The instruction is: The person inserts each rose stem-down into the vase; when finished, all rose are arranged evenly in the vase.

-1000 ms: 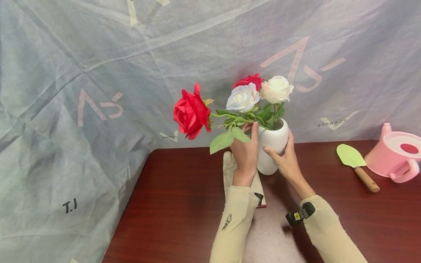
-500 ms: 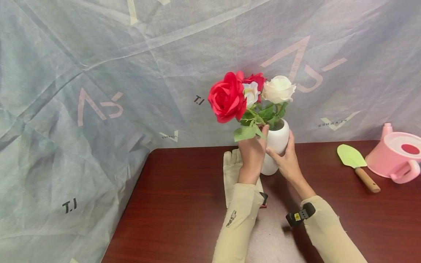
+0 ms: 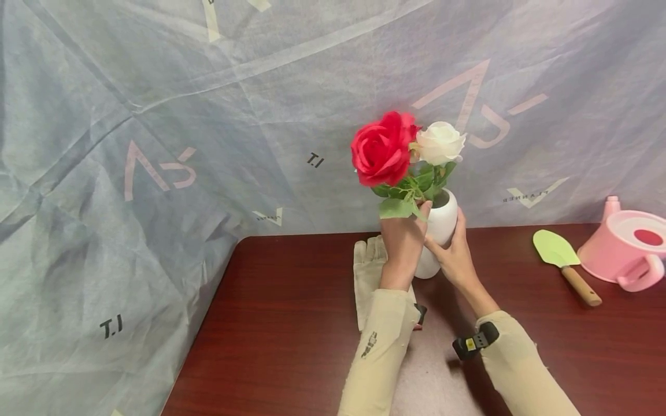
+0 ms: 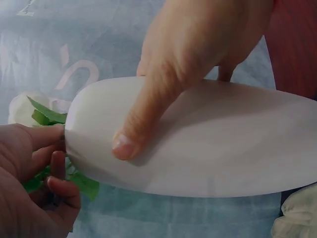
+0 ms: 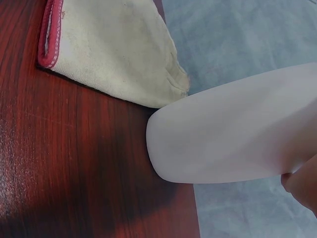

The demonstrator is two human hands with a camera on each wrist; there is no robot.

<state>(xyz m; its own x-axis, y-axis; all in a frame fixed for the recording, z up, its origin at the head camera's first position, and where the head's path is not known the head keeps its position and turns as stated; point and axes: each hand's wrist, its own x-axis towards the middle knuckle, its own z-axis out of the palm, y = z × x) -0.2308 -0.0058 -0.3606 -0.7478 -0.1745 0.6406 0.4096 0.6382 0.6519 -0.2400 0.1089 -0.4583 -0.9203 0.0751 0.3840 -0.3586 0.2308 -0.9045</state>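
Note:
My left hand (image 3: pixel 403 245) pinches the stem of a large red rose (image 3: pixel 382 151) at the left of the mouth of a white vase (image 3: pixel 442 222). In the left wrist view, the fingers of the left hand (image 4: pixel 34 168) curl by the vase rim, with green leaves (image 4: pixel 84 184) behind. The stem's lower end is hidden. Gripping the vase from the right is my right hand (image 3: pixel 460 257), its thumb across the wall. A white rose (image 3: pixel 440 143) stands in the vase. Another red bloom is mostly hidden behind the large one. The vase base (image 5: pixel 171 148) rests on the table.
A cream cloth glove (image 3: pixel 368 271) with a red cuff edge lies left of the vase, partly under my left arm. To the right lie a green spade with a wooden handle (image 3: pixel 581 284) and a pink watering can (image 3: pixel 603 251). A grey cloth backdrop (image 3: pixel 312 190) hangs behind the table.
My left hand has moved right with the large red rose, which has swung upright from the left. It now covers the bluish-white rose and most of the rear red one. The right hand stays on the vase.

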